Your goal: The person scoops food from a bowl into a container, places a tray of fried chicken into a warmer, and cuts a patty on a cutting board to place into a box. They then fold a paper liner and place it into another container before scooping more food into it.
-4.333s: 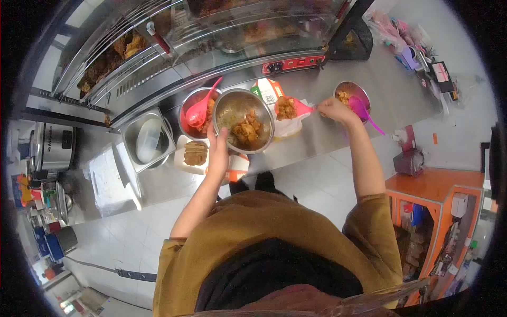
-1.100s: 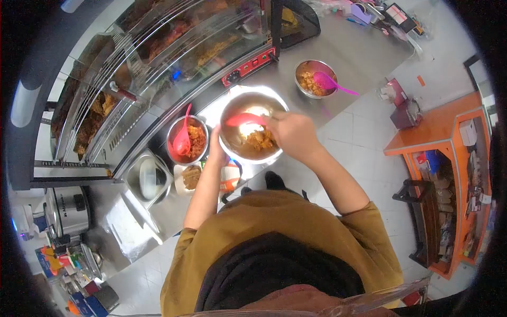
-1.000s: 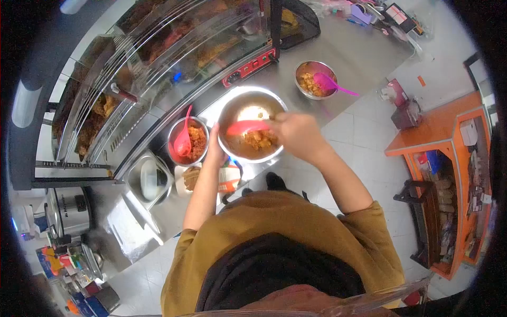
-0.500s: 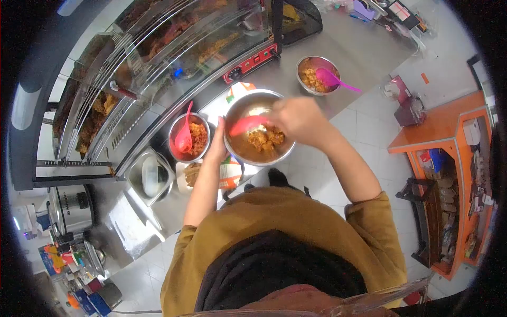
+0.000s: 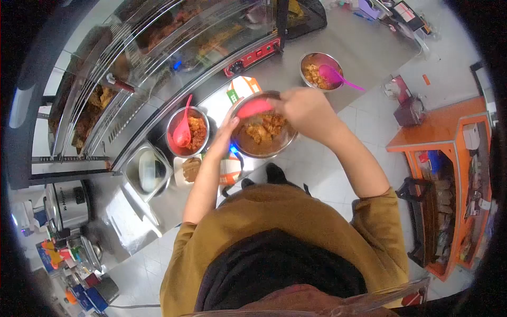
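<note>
A: Head view, log entry. What do my hands hold?

B: My left hand [image 5: 224, 132] is clamped on the left rim of the large steel bowl [image 5: 245, 138]. My right hand [image 5: 307, 110] is closed around the handle of a pink spoon [image 5: 254, 108], blurred at the fingers. The handle is mostly hidden in the fist.

A: Position of the spoon?

B: Its head lies across the upper part of the large steel bowl, above browned food pieces [image 5: 263, 130]. Contact with the food: cannot tell. Whether the bowl touches the counter [image 5: 364, 50]: cannot tell either.

A: Items nearby?

B: Left of my left hand, a smaller bowl [image 5: 171, 124] holds reddish-orange food [image 5: 197, 129] and a red spoon [image 5: 182, 132], handle pointing up the view. Just below it, brown sliced food [image 5: 191, 169] sits in an open box [image 5: 180, 176]. An orange, green and white carton [image 5: 244, 87] is just beyond the large steel bowl.

A: Farther out?

B: Upper right, a third bowl [image 5: 311, 56] with food and a magenta spoon [image 5: 331, 74], handle out over the rim. Lower left, a metal pan [image 5: 134, 181] with a translucent container [image 5: 148, 170] inside. A glass display case [image 5: 200, 45] stands along the far side.
</note>
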Demonstrator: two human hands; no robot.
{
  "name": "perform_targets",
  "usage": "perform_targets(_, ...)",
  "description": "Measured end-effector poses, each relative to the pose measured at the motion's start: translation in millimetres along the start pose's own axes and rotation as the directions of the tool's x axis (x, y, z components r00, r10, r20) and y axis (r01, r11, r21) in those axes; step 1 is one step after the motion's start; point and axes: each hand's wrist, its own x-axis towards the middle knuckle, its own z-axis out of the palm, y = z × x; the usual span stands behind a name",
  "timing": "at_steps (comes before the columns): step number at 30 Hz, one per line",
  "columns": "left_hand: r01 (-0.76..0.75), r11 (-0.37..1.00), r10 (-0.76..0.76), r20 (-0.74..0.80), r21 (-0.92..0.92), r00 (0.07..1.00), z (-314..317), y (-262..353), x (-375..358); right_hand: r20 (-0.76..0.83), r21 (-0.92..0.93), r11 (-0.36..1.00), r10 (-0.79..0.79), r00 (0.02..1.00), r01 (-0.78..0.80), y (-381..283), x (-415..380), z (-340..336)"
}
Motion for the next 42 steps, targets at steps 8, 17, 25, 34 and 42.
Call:
perform_targets(8, -0.317, 0.926, 0.346, -0.127, 0.202, 0.929, 0.9, 10.0, 12.0, 0.067, -0.09, 0.994, -0.053, 0.996, 0.059, -1.8, 0.9, 31.6)
perform_targets(17, -0.38, 0.726, 0.603, -0.264, 0.572, 0.753, 8.5, -14.9, 15.8, 0.113, 0.012, 0.87, 0.489, 0.865, -0.493, -19.2, -25.8, 84.1)
perform_targets(25, -0.39, 0.607, 0.662, -0.17, 0.692, 0.73, 21.6, -27.7, 9.2, 0.033, 0.13, 0.877, 0.463, 0.886, -0.463, -30.8, -64.3, 102.4)
perform_targets(34, -0.448, 0.468, 0.761, -0.09, 0.762, 0.642, 15.0, -36.4, 11.5, 0.014, -0.002, 0.917, 0.398, 0.917, -0.398, -20.1, -106.4, 111.4)
perform_targets(42, -0.419, 0.486, 0.754, -0.126, 0.767, 0.645, 12.1, -40.8, 10.1, -0.138, 0.16, 0.877, 0.474, 0.869, -0.453, -26.9, -69.3, 102.0)
